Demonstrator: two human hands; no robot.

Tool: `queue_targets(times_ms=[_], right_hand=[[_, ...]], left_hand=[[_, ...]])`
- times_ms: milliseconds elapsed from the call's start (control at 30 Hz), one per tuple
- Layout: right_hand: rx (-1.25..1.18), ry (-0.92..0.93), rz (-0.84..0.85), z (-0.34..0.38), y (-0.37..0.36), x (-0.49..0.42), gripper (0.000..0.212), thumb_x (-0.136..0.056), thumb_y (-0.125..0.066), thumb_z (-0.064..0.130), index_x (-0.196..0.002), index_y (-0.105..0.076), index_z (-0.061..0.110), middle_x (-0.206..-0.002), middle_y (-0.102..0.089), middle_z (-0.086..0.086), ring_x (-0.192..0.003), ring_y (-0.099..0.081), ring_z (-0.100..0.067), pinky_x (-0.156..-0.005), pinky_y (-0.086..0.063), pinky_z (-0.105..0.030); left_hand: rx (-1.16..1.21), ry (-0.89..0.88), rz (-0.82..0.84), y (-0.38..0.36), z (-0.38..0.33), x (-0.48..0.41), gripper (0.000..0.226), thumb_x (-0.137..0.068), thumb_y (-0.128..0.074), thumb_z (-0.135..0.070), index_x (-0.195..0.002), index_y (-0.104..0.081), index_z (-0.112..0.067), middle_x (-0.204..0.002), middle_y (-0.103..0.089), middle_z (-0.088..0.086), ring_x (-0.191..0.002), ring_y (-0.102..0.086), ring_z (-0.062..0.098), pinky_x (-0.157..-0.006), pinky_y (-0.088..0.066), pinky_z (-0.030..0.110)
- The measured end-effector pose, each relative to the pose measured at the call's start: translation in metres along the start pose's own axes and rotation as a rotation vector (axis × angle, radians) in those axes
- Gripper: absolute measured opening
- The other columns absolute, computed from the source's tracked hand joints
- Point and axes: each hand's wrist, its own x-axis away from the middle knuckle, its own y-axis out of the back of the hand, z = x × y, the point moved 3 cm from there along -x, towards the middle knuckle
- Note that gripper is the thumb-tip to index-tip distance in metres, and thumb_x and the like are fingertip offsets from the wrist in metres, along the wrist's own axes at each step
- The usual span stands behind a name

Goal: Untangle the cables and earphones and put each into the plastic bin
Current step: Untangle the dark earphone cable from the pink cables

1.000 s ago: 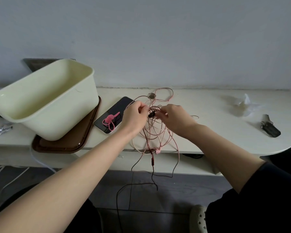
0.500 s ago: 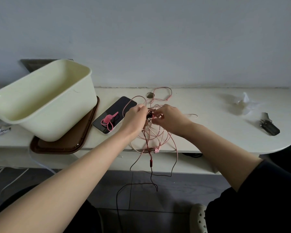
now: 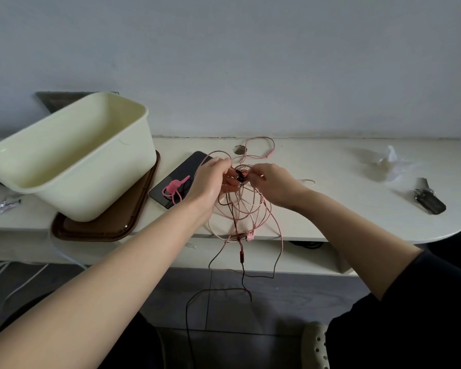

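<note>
Both hands were at the middle of the bench (image 3: pixel 343 203), raised slightly above its surface. The left hand (image 3: pixel 210 179) and the right hand (image 3: pixel 274 185) faced each other closely, fingers curled, each pinching the tangle (image 3: pixel 246 209) at its top, where a small dark piece sat between the fingertips. Neither hand was spread.

The tangle consisted of a pink cable (image 3: pixel 261 141) and a dark earphone cord (image 3: pixel 242 265), wound together. Pink loops hung below the hands and lay on the bench; one loop reached back toward the wall. The dark earphone cord dropped over the front edge of the bench and trailed down toward the floor.

The plastic bin (image 3: pixel 72 166), cream in colour, stood to the left on a brown tray (image 3: pixel 112 227), well apart from the tangle. No cable could be seen in the part of its interior that was visible.

A dark phone (image 3: pixel 183 171) lay between the tray and the left hand, with a pink strap (image 3: pixel 174 188) resting on it. To the right lay crumpled clear wrapping (image 3: pixel 386 163) and a dark key fob (image 3: pixel 429 202). A foil scrap (image 3: pixel 8 205) lay at the far left.
</note>
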Motion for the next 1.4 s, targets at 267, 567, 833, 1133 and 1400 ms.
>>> queue_targets(times_ms=[267, 567, 833, 1133, 1400], right_hand=[[-0.205, 0.010, -0.027, 0.005, 0.000, 0.003, 0.023, -0.099, -0.044, 0.020, -0.099, -0.065, 0.011, -0.076, -0.051, 0.003, -0.070, -0.045, -0.014, -0.058, -0.033, -0.019], [-0.087, -0.047, -0.025, 0.001, 0.003, 0.003, 0.030, -0.100, -0.041, 0.023, -0.086, -0.058, 0.003, -0.060, -0.041, 0.000, -0.055, -0.035, -0.014, -0.042, -0.028, -0.017], [0.076, -0.011, -0.046, 0.000, 0.001, 0.006, 0.031, -0.097, -0.048, 0.028, -0.103, -0.065, 0.003, -0.088, -0.061, -0.009, -0.078, -0.053, -0.021, -0.060, -0.032, -0.026], [0.085, -0.073, -0.089, -0.009, 0.005, 0.004, 0.025, -0.096, -0.050, 0.026, -0.104, -0.065, 0.008, -0.107, -0.065, -0.011, -0.100, -0.059, -0.026, -0.077, -0.043, -0.031], [0.170, -0.108, -0.124, -0.016, 0.013, 0.006, 0.011, -0.094, -0.053, 0.020, -0.088, -0.062, 0.019, -0.098, -0.067, -0.006, -0.092, -0.061, -0.026, -0.074, -0.047, -0.034]], left_hand=[[0.338, 0.170, 0.010, 0.001, 0.004, -0.001, 0.038, -0.095, -0.036, -0.006, -0.057, -0.038, -0.013, -0.056, -0.057, 0.003, -0.047, -0.047, 0.013, -0.048, -0.045, 0.020], [-0.141, 0.146, 0.061, 0.002, 0.005, 0.000, 0.034, -0.097, -0.047, -0.034, -0.070, -0.048, -0.014, -0.056, -0.038, -0.002, -0.052, -0.036, 0.014, -0.047, -0.037, 0.022], [-0.534, 0.021, 0.085, 0.010, 0.007, 0.001, 0.024, -0.093, -0.055, -0.027, -0.074, -0.060, -0.013, -0.066, -0.037, 0.000, -0.059, -0.040, 0.011, -0.050, -0.038, 0.017], [-0.370, -0.102, 0.176, 0.004, 0.005, 0.001, 0.020, -0.099, -0.044, -0.016, -0.083, -0.056, -0.017, -0.080, -0.059, -0.001, -0.064, -0.050, 0.007, -0.057, -0.044, 0.015], [-0.498, -0.062, 0.095, 0.016, -0.008, 0.000, 0.026, -0.094, -0.053, -0.023, -0.069, -0.055, -0.013, -0.061, -0.051, -0.001, -0.053, -0.045, 0.012, -0.050, -0.037, 0.020]])
